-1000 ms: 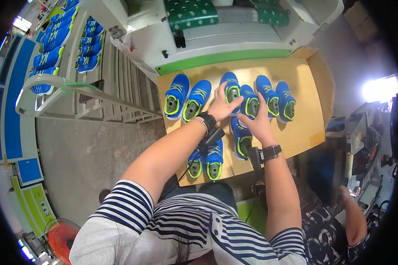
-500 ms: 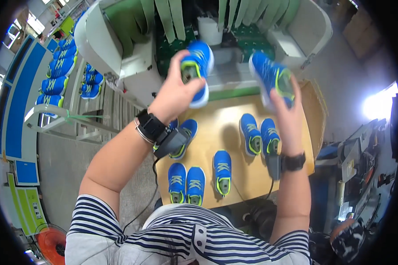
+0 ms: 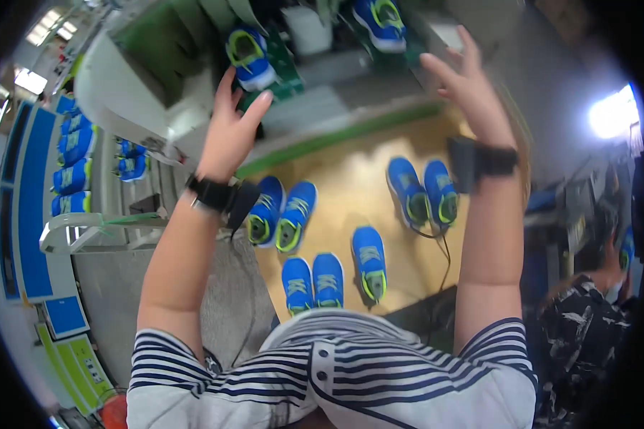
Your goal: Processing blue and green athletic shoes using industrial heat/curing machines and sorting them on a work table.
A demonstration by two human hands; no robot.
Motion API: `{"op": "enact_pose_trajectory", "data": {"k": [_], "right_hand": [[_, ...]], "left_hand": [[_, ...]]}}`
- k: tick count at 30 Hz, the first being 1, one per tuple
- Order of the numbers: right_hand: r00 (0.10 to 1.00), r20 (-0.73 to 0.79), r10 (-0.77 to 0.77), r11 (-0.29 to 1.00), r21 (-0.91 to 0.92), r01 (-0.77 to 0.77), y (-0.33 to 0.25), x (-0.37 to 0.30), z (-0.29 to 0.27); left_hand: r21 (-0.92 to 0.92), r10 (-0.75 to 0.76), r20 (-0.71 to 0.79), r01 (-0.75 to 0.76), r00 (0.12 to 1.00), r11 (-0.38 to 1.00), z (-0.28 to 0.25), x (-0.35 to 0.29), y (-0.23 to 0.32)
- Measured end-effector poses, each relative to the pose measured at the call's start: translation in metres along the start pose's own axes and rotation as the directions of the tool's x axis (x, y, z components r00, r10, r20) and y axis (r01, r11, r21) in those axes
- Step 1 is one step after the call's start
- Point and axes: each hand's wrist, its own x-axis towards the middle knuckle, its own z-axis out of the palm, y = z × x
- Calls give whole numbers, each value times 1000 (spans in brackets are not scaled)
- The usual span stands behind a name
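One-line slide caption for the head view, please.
Both hands, left and right, open and raised toward two blue shoes on the machine; seven more on the wooden table.

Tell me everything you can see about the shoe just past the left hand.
The shoe is a small blue sneaker with a lime-green collar and a white sole. It looks like mesh or knit fabric, though blur hides details. It lies on the green belt of the white machine, its opening facing the camera. The left hand is open just below it; whether the fingertips touch it cannot be told.
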Motion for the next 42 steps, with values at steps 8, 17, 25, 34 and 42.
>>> {"op": "enact_pose_trajectory", "data": {"k": [8, 17, 25, 34, 42], "right_hand": [[909, 14, 416, 899, 141, -414, 26, -183, -115], [937, -127, 325, 927, -154, -342, 252, -219, -17], [980, -62, 190, 967, 187, -176, 94, -208, 12], [984, 88, 154, 924, -365, -112, 183, -215, 44], [981, -72, 178, 980, 105, -170, 127, -170, 39]], "left_hand": [[-26, -416, 569, 521, 709, 853, 4, -135, -44], [145, -389, 692, 410, 608, 900, 62, -168, -17], [-21, -226, 467, 267, 855, 964, 84, -163, 3], [-205, -40, -153, 8, 987, 979, 71, -78, 27], [283, 152, -331, -56, 931, 957, 55, 26, -27]]}}
